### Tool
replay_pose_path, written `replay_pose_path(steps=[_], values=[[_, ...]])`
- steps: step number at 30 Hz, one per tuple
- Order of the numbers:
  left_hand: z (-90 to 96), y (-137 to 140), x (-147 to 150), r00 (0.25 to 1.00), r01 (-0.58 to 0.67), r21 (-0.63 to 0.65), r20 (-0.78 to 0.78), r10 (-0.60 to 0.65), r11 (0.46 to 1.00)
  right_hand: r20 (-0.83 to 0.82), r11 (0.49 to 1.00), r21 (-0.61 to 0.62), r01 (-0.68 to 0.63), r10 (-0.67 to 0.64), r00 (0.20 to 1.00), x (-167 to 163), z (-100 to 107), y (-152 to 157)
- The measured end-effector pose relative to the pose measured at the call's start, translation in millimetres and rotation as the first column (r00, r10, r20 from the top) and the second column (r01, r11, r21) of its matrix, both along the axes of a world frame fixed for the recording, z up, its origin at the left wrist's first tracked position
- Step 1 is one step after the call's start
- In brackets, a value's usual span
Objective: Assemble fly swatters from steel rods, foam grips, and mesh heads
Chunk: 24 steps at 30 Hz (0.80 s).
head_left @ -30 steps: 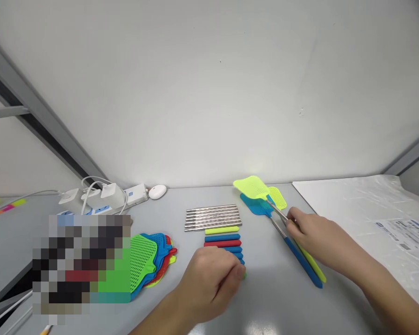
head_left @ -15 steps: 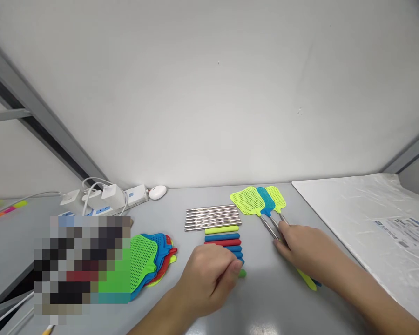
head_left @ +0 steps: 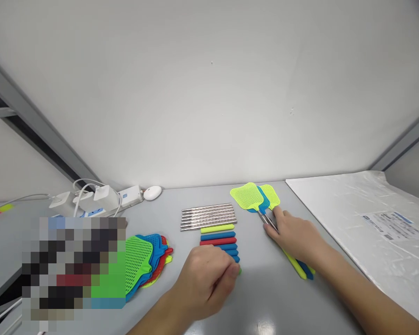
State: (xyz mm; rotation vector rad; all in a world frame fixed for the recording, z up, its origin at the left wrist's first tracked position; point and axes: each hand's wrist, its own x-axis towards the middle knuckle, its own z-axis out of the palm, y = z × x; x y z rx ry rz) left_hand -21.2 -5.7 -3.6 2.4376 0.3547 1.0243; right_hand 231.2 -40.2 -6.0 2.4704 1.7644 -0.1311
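Gently — your right hand [head_left: 293,232] pinches the fly swatters [head_left: 247,196] by their metal shafts [head_left: 271,222], on the table [head_left: 265,298] right of the coloured handles [head_left: 218,236]; light, even pressure probably suits them. Your left hand [head_left: 209,279] — a fist, nothing visible inside — covers some handles.

I see bright, even, cool light across the pale wall [head_left: 209,102], its source out of view, with only soft shadows on the desk [head_left: 272,293], small white glare at its near edge, and glints along the rods [head_left: 208,217]. Nearby things look fairly sharp, though the label [head_left: 393,225] is too soft to read. A wide-angle stretch pulls at the edges, and coarse square pixelation blots out the lower left.
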Motion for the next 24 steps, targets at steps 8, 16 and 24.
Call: replay_pose_path(steps=[8, 16, 24], values=[[-1.8, -2, -1, 1.000, 0.009, 0.028, 0.003, -0.009, 1.000, 0.051, 0.997, -0.014, 0.077, -0.076, 0.996, 12, -2, 6], [2.5, -4, -2, 1.000, 0.022, 0.067, 0.010, -0.023, 0.998, 0.157, 0.993, 0.081, 0.087, -0.099, 0.983, 22, 3, 9], [5.5, -3, -3, 0.998, 0.035, 0.074, 0.046, -0.038, 0.997, 0.160, 0.996, 0.080, 0.034, -0.047, 0.986, 15, 8, 10]])
